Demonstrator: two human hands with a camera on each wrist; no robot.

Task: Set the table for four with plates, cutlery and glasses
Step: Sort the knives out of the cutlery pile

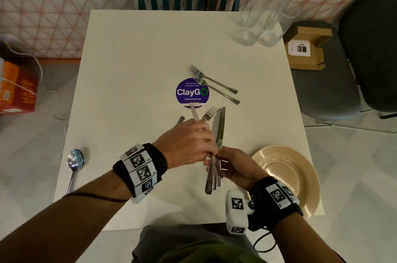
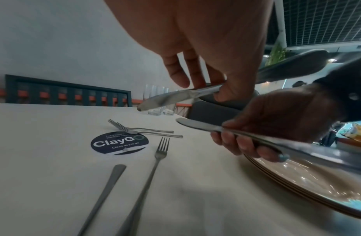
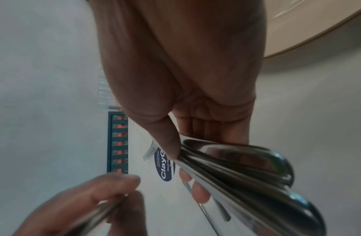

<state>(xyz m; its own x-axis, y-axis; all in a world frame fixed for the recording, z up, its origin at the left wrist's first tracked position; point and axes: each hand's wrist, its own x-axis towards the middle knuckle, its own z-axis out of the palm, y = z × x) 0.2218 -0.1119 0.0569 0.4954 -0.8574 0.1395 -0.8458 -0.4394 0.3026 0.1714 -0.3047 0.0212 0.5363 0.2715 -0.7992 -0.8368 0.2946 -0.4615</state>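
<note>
Dim, soft overhead light; glare on my plates (image 1: 300, 168); my left hand (image 3: 90, 206) blurred; wrist views warp at edges.

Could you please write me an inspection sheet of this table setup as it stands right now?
Surface: white table with a round purple sticker in the middle.
Job's things: stack of plates at the near right corner; glasses at the far right corner; two forks beside the sticker, a third fork nearer; one spoon at the near left edge.
Clutter: nothing seen.
Hands: right hand grips a bundle of cutlery; left hand pinches a knife.
Cables: thin cable hangs from the right wrist.
Surroundings: chairs, cardboard box, orange box on floor.
</note>
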